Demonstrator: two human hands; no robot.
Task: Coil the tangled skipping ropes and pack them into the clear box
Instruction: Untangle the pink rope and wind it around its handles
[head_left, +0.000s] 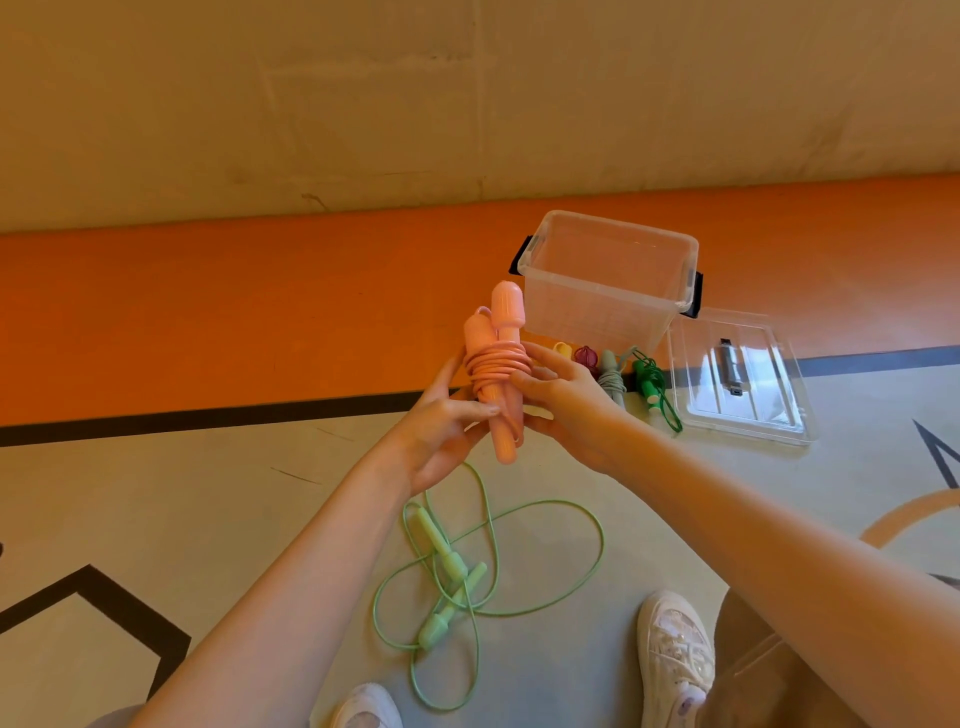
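A pink skipping rope (498, 364) is held upright in front of me, its cord wound around the two handles. My left hand (447, 421) grips the handles from the left side. My right hand (558, 395) pinches the wound cord from the right. The clear box (608, 306) stands empty on the floor just behind the rope. A light green skipping rope (467, 577) lies loose and tangled on the floor below my hands. Coiled ropes in grey (610, 376), dark green (649, 387), maroon (586, 357) and yellow (562, 347) lie in front of the box.
The box's clear lid (737, 384) lies flat to the right of the box with a small dark object on it. My two white shoes (675, 654) are at the bottom of the view. A wall (363, 104) runs behind the orange floor strip.
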